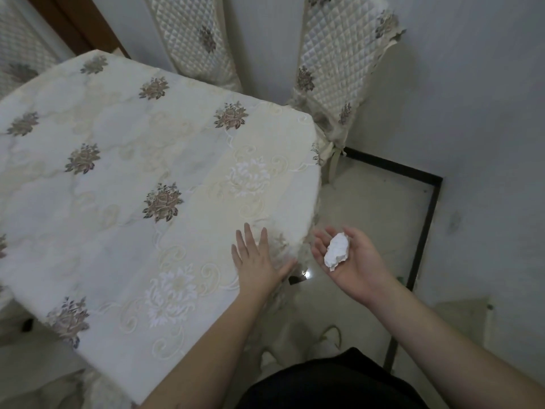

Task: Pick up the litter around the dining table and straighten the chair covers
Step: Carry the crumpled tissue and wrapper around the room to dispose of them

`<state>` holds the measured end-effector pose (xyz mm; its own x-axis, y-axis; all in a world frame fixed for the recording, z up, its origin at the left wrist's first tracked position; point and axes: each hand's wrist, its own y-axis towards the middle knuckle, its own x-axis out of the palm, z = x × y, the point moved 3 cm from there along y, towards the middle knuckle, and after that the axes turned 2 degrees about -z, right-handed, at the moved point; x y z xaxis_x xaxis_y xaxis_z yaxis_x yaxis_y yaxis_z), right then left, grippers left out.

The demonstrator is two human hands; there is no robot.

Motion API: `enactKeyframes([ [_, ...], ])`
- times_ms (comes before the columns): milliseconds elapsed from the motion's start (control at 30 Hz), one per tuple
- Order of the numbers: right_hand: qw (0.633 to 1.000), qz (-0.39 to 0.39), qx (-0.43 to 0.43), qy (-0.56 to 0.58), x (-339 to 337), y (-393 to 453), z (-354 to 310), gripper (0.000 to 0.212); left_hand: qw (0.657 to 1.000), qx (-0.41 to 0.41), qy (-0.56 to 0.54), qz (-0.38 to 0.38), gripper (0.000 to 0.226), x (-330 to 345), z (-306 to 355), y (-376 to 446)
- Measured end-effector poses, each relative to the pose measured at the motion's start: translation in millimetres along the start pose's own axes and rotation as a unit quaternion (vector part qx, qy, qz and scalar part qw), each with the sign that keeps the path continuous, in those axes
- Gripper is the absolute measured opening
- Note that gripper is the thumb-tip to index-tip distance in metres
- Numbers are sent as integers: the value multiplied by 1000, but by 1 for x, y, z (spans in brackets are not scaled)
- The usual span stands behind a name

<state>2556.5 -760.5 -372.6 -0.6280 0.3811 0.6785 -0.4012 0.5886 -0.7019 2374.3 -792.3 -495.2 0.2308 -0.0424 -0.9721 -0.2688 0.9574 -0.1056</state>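
The right grip (346,255) lies palm up with relaxed fingers, and a crumpled white paper ball (337,251) rests in it, its long axis along the palm toward the fingers. To its left, the left grip (259,258) presses flat, released, on the bench tablecloth (132,172). Beyond both stand two quilted chair covers (333,63).
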Motion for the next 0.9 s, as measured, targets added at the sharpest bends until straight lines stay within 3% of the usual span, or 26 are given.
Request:
enactKeyframes([
  [167,1000,3,6,-16,-5,1,-9,25,998,-26,-38,-34,84,8,-2,4],
  [333,1000,3,8,-24,-9,1,-11,26,991,-15,-130,14,51,5,2,9],
  [400,1000,1,7,-20,-10,1,-11,27,979,-24,-202,16,48,-2,4,8],
  [500,1000,-5,2,-20,-10,-1,-11,27,956,-30,-291,12,19,-25,10,5],
  [600,1000,-6,-11,-20,-10,-4,-10,25,923,-114,-366,-4,27,-44,5,2],
  [700,999,-5,-30,-29,-8,-6,-6,25,846,-187,-499,-18,35,-51,-7,0],
  [833,998,-1,-60,-31,-1,-10,8,25,664,-170,-726,-51,22,-75,-13,-4],
  [900,996,2,-81,-26,4,-14,17,24,623,-207,-748,-94,18,-77,-21,-2],
])
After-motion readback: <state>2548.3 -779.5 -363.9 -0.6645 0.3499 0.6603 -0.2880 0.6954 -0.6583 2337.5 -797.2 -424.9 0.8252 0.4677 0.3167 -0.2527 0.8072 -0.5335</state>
